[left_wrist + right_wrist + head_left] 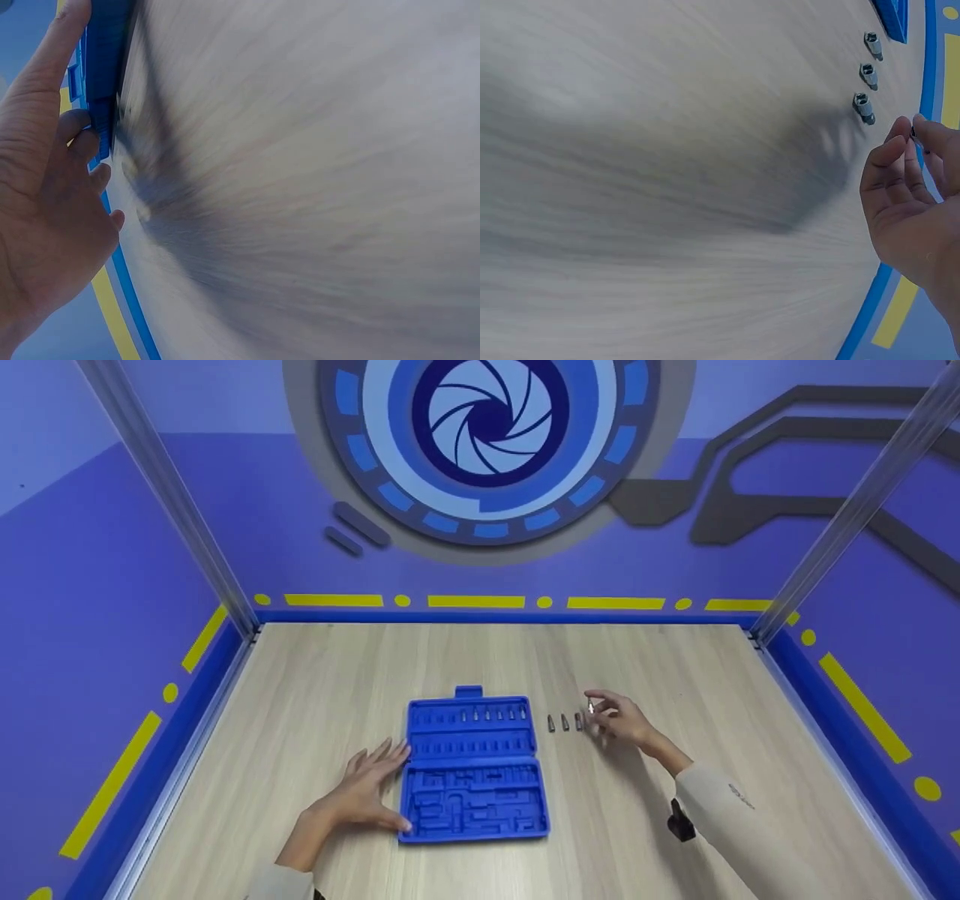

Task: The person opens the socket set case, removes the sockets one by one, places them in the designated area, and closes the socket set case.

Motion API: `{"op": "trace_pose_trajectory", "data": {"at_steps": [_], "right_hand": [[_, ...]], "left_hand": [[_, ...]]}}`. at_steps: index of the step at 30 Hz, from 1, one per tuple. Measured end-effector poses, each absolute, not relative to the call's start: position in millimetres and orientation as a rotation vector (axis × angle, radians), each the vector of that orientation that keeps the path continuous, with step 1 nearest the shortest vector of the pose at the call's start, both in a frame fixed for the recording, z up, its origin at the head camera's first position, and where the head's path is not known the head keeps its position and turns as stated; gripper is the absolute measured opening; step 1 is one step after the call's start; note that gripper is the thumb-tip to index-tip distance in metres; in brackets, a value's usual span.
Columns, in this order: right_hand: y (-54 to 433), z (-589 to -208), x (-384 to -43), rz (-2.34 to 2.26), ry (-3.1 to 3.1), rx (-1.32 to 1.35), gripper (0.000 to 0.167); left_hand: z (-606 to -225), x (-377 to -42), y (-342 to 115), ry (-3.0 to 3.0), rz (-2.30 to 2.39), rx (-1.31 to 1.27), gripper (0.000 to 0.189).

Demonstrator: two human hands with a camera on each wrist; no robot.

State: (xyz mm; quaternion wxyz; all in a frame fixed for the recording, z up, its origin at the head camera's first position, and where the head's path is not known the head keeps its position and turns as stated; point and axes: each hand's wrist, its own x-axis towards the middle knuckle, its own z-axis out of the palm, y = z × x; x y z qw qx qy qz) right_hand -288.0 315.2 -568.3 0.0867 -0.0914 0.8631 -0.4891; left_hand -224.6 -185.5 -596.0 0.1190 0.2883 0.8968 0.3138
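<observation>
A blue plastic tool case (pixel 471 802) lies unfolded flat on the table, with moulded slots in both halves. Several small metal sockets (pixel 487 714) sit along the top row of its far half. My left hand (pixel 364 791) rests at the case's left side, fingers spread along the edge and thumb on the near corner. To the right of the case, my right hand (pixel 624 721) pinches a small metal socket (pixel 590 706) between thumb and fingertips, raised over the table. Beside it, three similar sockets (pixel 868 73) stand in a row, hollow ends showing in the right wrist view.
The wood-grain table (pixel 322 697) is bounded by blue walls (pixel 225 532) with yellow markings. Metal corner posts (pixel 176 502) rise at the back left and back right. The case's latch tab (pixel 469 691) points to the back wall.
</observation>
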Motion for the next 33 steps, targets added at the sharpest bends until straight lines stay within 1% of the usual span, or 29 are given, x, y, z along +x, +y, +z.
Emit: {"op": "trace_pose_trajectory", "data": {"at_steps": [13, 19, 28, 33], "right_hand": [[324, -583, -285, -1.241, 2.720, -0.274, 0.043], [321, -588, -285, -1.230, 2.728, -0.238, 0.042], [319, -590, -285, -1.154, 2.755, -0.303, 0.040], [318, -590, -286, -1.146, 2.736, -0.329, 0.042]], "left_hand": [[-596, -226, -185, 2.617, 0.899, 0.840, 0.132], [-597, -226, -186, 2.623, 0.896, 0.834, 0.132], [-596, -226, -186, 2.625, 0.895, 0.840, 0.131], [-598, -227, -186, 2.624, 0.907, 0.833, 0.131]]}}
